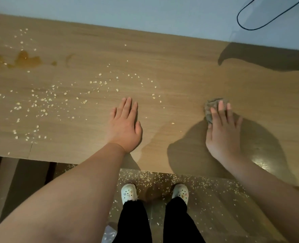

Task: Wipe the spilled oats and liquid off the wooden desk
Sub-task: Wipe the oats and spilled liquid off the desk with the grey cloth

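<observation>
Left hand: we have our left hand (123, 127) lying flat on the counter (180, 71), palm down, fingers straight and close together, holding nothing.
Right hand: our right hand (222, 130) is flat too, with its fingers stretched out and spread, pressing down on a cloth (208, 106); the fingers are not curled round it.
Cloth: a small, crumpled grey-brown rag under our right fingertips, bunched out past them on the far side and on the side toward our left hand.
Oats: pale oats (45, 100) are strewn thinly over the wood to the left of our left hand and beyond its fingertips; a few stray flakes lie between our two hands.
Liquid: an amber puddle of liquid (27, 60) sits far to the left of our left hand, well beyond it toward the wall (110, 11), with flakes around it.
Counter surface: the wood is darker and glossy around our right hand and wrist.
Floor: more flakes are scattered on the floor (215, 207) below our hands, around our white shoes (129, 192).
Cable: a black cable (261, 20) loops against the wall, far beyond our right hand.
</observation>
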Demonstrator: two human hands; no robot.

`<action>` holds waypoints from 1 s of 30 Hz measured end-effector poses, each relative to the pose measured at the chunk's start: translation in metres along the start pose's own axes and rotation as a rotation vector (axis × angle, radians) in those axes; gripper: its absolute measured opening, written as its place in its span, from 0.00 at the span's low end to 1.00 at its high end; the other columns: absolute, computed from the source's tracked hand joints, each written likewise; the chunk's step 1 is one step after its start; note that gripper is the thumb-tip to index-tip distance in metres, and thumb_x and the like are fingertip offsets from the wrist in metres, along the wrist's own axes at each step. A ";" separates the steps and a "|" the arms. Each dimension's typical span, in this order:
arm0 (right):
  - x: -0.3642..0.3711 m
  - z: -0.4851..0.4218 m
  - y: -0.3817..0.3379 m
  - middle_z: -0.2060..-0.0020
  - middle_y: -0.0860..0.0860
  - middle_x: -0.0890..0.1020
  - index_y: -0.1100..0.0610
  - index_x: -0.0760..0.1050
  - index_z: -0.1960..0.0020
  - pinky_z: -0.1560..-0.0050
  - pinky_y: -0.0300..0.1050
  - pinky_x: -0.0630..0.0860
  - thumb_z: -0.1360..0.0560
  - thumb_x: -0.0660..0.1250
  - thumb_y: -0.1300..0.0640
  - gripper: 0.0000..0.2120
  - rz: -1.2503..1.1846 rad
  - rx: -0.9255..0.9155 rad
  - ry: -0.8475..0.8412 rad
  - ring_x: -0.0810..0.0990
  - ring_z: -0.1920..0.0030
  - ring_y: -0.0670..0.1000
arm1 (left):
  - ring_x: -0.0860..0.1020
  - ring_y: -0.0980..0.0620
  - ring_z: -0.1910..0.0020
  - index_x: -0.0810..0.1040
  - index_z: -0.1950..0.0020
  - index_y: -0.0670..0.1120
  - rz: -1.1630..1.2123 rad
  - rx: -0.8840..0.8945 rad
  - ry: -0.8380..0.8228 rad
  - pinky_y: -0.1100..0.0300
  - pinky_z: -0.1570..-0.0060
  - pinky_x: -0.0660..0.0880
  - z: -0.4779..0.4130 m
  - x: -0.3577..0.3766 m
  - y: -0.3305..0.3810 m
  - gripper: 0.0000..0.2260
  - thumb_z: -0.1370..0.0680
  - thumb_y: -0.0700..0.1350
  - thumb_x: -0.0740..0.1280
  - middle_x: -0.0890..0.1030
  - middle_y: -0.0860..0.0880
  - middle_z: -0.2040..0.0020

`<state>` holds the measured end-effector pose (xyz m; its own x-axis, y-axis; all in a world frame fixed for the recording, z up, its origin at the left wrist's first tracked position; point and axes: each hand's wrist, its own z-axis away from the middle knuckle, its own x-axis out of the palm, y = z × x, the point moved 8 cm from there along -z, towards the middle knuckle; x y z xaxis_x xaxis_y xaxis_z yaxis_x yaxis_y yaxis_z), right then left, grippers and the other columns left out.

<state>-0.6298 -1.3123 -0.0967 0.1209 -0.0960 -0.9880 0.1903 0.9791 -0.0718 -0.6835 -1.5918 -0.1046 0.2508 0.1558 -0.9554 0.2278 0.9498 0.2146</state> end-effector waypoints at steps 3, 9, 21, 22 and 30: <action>0.004 0.016 -0.013 0.21 0.57 0.51 0.61 0.64 0.26 0.26 0.67 0.45 0.19 0.55 0.56 0.23 -0.010 0.080 0.045 0.45 0.21 0.57 | 0.41 0.49 0.21 0.46 0.19 0.46 -0.031 0.006 -0.009 0.50 0.23 0.41 0.001 -0.001 0.001 0.28 0.18 0.50 0.50 0.44 0.46 0.19; 0.010 0.015 -0.115 0.22 0.58 0.39 0.58 0.44 0.20 0.23 0.61 0.43 0.19 0.41 0.47 0.30 0.022 0.308 -0.003 0.39 0.22 0.60 | 0.39 0.49 0.21 0.47 0.19 0.46 0.074 0.123 -0.061 0.53 0.26 0.36 0.002 -0.004 -0.002 0.29 0.18 0.50 0.54 0.42 0.46 0.19; 0.000 0.002 -0.060 0.21 0.59 0.45 0.61 0.50 0.21 0.24 0.63 0.49 0.18 0.50 0.54 0.28 -0.073 0.561 0.007 0.44 0.21 0.60 | 0.37 0.50 0.22 0.44 0.20 0.46 -0.056 0.228 -0.035 0.53 0.24 0.37 0.034 -0.013 -0.077 0.29 0.18 0.55 0.45 0.40 0.47 0.20; -0.003 -0.009 -0.073 0.21 0.59 0.47 0.62 0.51 0.21 0.24 0.63 0.48 0.19 0.51 0.55 0.28 -0.133 0.576 0.042 0.44 0.21 0.60 | 0.37 0.50 0.22 0.44 0.20 0.46 -0.049 0.230 -0.034 0.54 0.24 0.37 0.034 -0.013 -0.077 0.29 0.18 0.54 0.47 0.41 0.47 0.20; 0.017 -0.015 -0.193 0.21 0.50 0.44 0.53 0.48 0.20 0.25 0.53 0.37 0.21 0.48 0.57 0.29 0.009 -0.102 -0.022 0.39 0.22 0.51 | 0.37 0.50 0.22 0.44 0.20 0.44 -0.032 0.228 -0.030 0.54 0.25 0.34 0.034 -0.014 -0.077 0.29 0.17 0.53 0.49 0.41 0.47 0.20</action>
<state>-0.6793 -1.5006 -0.1014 0.1440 -0.0902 -0.9855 0.0892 0.9930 -0.0778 -0.6726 -1.6759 -0.1007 0.2674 0.1155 -0.9566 0.4418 0.8676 0.2283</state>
